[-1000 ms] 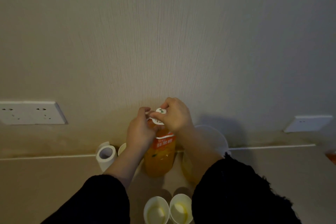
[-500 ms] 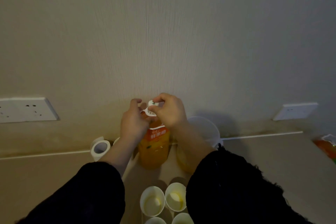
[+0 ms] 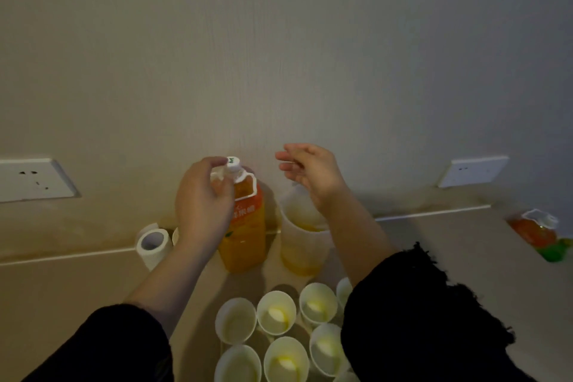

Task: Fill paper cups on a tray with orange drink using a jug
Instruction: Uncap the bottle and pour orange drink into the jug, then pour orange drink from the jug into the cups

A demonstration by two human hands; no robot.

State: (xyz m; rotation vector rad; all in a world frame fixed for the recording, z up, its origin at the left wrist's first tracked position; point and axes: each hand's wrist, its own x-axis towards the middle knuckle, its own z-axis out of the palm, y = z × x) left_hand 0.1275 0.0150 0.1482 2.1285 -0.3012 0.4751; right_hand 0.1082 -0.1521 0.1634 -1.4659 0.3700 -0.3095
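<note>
Dim table (image 3: pixel 62 288): left hand (image 3: pixel 201 205) grips the bottle (image 3: pixel 248 236) neck, fingers curled; right hand (image 3: pixel 313 174) hovers, fingers loose, empty. A careless tug could topple it onto the cups (image 3: pixel 276 312).

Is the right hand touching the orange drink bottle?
No, the right hand is open in the air beside the bottle; only the left hand grips its neck.

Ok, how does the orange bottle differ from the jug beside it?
The bottle is capped, labelled and deep orange; the jug is open-topped, plain and paler. The left hand grips the bottle's neck; no hand holds the jug. Both stand upright, side by side.
</note>
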